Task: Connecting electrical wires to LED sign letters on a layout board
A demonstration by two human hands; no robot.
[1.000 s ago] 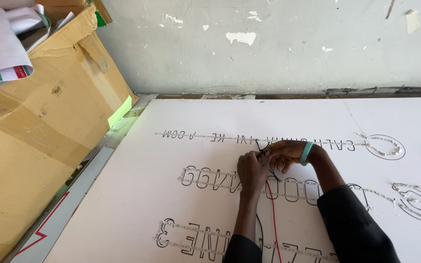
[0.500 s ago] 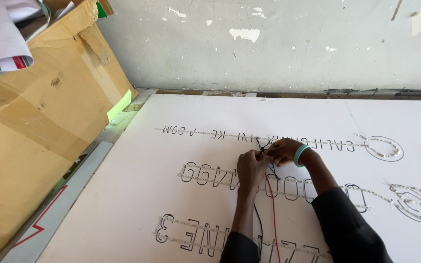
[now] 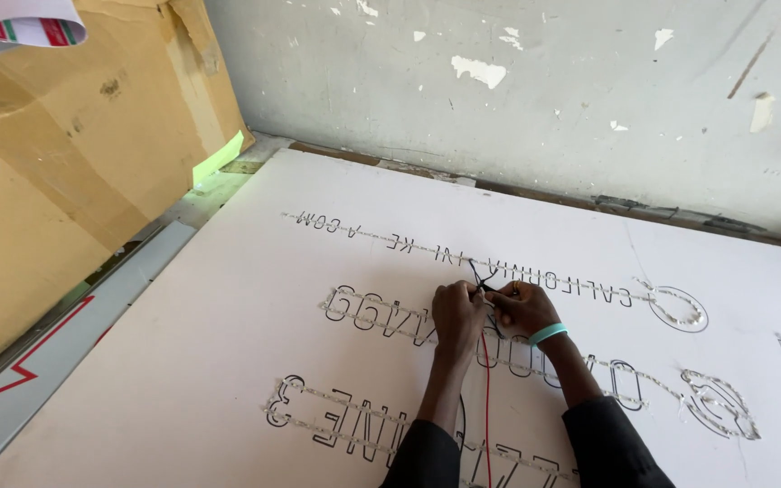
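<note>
A large white sign board lies flat, with outlined letters and strips of small lights running along them. My left hand and my right hand meet over the middle row of letters, fingers pinched on thin black wire ends that stick up between them. A red wire and a black one run back from the hands toward me between my dark sleeves. A teal band circles my right wrist.
A big brown cardboard box stands at the left, with papers on top. A grey wall with peeling paint rises behind the board. A pale panel with red lines lies along the board's left edge.
My view has shifted slightly; both hands stay together on the wires at the same spot on the board.
</note>
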